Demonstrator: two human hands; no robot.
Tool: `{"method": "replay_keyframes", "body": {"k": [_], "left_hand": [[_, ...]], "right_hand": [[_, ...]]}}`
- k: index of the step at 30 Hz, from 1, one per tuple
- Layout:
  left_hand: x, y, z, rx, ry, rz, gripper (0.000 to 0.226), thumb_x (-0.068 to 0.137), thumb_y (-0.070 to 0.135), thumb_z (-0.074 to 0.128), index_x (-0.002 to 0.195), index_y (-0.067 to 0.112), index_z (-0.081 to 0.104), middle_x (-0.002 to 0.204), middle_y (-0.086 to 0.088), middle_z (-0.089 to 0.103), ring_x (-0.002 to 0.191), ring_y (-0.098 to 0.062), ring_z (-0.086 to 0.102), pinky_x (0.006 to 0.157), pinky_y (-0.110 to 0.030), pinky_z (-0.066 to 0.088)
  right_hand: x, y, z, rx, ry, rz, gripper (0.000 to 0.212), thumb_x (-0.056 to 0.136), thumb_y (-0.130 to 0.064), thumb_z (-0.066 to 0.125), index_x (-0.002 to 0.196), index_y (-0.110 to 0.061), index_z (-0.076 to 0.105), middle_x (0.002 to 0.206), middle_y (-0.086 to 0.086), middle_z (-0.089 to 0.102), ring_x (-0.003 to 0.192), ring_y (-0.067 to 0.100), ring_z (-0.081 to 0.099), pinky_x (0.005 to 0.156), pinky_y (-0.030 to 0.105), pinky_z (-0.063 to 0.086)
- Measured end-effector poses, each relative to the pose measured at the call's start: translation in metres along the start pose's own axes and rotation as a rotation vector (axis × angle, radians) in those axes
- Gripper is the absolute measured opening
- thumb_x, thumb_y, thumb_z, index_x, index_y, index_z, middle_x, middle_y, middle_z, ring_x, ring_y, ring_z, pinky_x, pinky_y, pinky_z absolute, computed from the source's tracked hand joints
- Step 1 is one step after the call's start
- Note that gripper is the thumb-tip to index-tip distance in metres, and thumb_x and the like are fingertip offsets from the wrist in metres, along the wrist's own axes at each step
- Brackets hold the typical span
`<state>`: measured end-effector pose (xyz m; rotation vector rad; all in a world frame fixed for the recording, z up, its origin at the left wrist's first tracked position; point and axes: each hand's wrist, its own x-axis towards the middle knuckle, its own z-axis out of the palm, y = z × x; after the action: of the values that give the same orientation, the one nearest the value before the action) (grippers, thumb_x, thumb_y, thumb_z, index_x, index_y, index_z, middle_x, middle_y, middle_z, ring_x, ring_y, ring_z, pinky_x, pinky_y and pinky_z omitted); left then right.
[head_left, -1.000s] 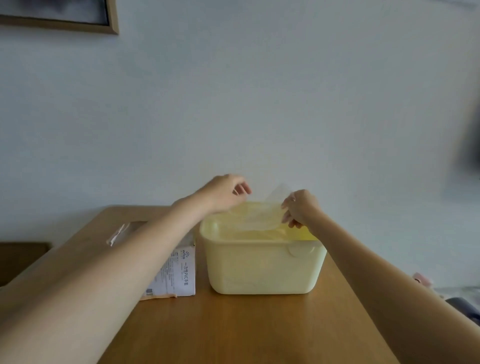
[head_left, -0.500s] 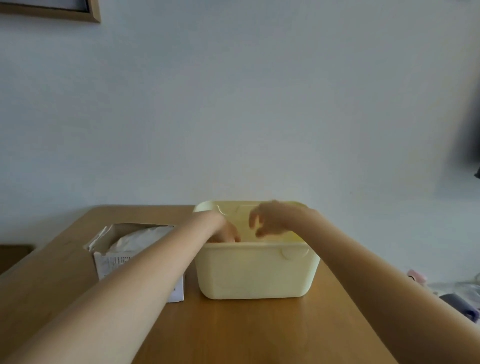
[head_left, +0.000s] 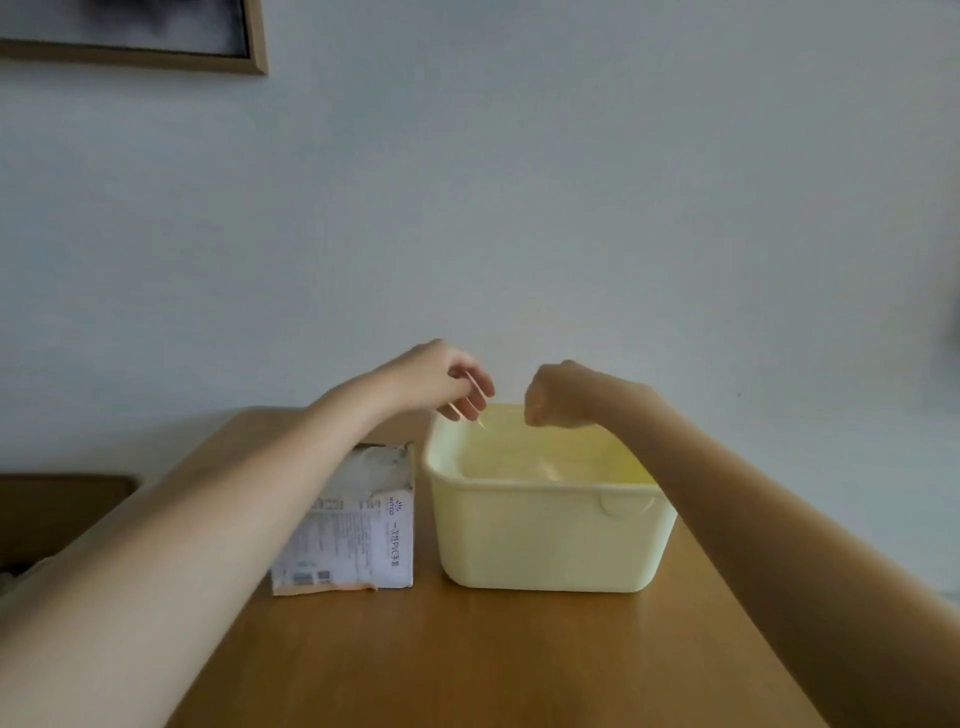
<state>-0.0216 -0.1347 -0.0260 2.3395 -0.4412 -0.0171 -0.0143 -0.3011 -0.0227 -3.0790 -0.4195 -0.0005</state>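
Head view showed both hands raised over the yellow tub, probably so that whatever they handled would drop inside. The left hand pinched a thin clear strip just above the tub's far left corner. The right hand was curled, but I could not tell if it held anything. The tub stood on the bench, just right of a glove box.

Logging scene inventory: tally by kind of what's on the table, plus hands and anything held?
Pale yellow plastic tub: 1
White disposable-glove box: 1
Hands: 2 (left hand, right hand)
Thin pale strip pinched in the left hand, kind unclear: 1
Total: 5
Tub contents are too blurred to count.
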Motion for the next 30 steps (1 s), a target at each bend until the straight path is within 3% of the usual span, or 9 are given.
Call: {"method": "replay_keyframes", "body": {"k": [3,7,10,13,15,17,20,25,30], "left_hand": [[-0.03,-0.021,-0.033,0.054,0.214,0.011,0.033,0.093,-0.003,0.04,0.082,0.015,0.064,0.079,-0.001,0.068,0.073,-0.014,0.064,0.065,-0.02,0.05],[-0.063,-0.049,-0.049,0.255,0.035,-0.118,0.025,0.086,0.0,0.053,0.078,0.021,0.066,0.078,0.008,0.066,0.078,-0.01,0.062,0.075,-0.024,0.048],[-0.08,-0.063,-0.048,0.371,-0.058,-0.209,0.028,0.085,0.002,0.052,0.104,0.018,0.065,0.099,0.007,0.065,0.104,-0.014,0.061,0.093,-0.028,0.047],[-0.089,-0.072,-0.042,0.415,-0.056,-0.226,0.032,0.086,0.006,0.054,0.114,0.019,0.06,0.103,0.006,0.061,0.106,-0.017,0.06,0.073,-0.019,0.05],[-0.091,-0.073,-0.037,0.429,0.0,-0.206,0.034,0.085,0.004,0.055,0.116,0.018,0.061,0.101,0.002,0.063,0.095,-0.013,0.06,0.051,-0.005,0.042],[-0.089,-0.072,-0.036,0.478,0.073,-0.167,0.033,0.083,0.005,0.057,0.112,0.02,0.064,0.099,0.001,0.067,0.079,-0.008,0.06,0.041,-0.003,0.035],[-0.087,-0.072,-0.037,0.521,0.134,-0.167,0.032,0.079,0.005,0.059,0.105,0.023,0.067,0.087,0.005,0.068,0.064,-0.006,0.056,0.047,-0.01,0.038],[-0.083,-0.075,-0.044,0.542,0.249,-0.149,0.025,0.08,0.005,0.059,0.097,0.021,0.067,0.081,0.005,0.062,0.093,-0.015,0.055,0.068,-0.025,0.039],[-0.085,-0.07,-0.048,0.383,0.231,-0.194,0.027,0.082,0.01,0.063,0.107,0.021,0.064,0.086,0.007,0.059,0.086,-0.012,0.055,0.071,-0.022,0.043]], "right_hand": [[-0.005,-0.043,-0.008,0.32,0.124,-0.217,0.021,0.089,-0.006,0.051,0.098,-0.004,0.07,0.1,0.012,0.07,0.08,0.018,0.066,0.072,0.022,0.051],[-0.007,-0.103,0.001,0.266,0.093,-0.401,0.018,0.087,-0.018,0.057,0.079,-0.009,0.071,0.088,0.012,0.069,0.079,0.021,0.062,0.079,0.03,0.05],[0.001,-0.134,0.024,0.079,0.064,-0.41,0.028,0.091,-0.022,0.051,0.106,-0.005,0.068,0.109,0.012,0.066,0.1,0.027,0.061,0.092,0.035,0.047],[0.003,-0.141,0.044,0.083,0.083,-0.387,0.029,0.087,-0.009,0.053,0.115,-0.01,0.061,0.114,0.01,0.064,0.105,0.028,0.06,0.087,0.035,0.049],[0.002,-0.141,0.051,0.127,0.086,-0.356,0.029,0.086,-0.007,0.055,0.114,-0.011,0.06,0.114,0.008,0.062,0.105,0.028,0.059,0.084,0.033,0.049],[0.002,-0.14,0.054,0.174,0.115,-0.321,0.029,0.085,-0.004,0.055,0.112,-0.011,0.062,0.113,0.009,0.063,0.102,0.027,0.061,0.081,0.03,0.048],[0.007,-0.138,0.053,0.266,0.173,-0.283,0.032,0.082,0.002,0.053,0.106,-0.013,0.066,0.105,0.01,0.068,0.098,0.027,0.062,0.08,0.029,0.049],[0.012,-0.135,0.051,0.4,0.228,-0.241,0.03,0.08,0.005,0.054,0.1,-0.012,0.068,0.102,0.009,0.068,0.096,0.025,0.062,0.08,0.029,0.049],[0.015,-0.132,0.049,0.531,0.216,-0.232,0.023,0.082,0.001,0.06,0.101,-0.01,0.068,0.101,0.009,0.069,0.084,0.019,0.058,0.075,0.026,0.049]]}}
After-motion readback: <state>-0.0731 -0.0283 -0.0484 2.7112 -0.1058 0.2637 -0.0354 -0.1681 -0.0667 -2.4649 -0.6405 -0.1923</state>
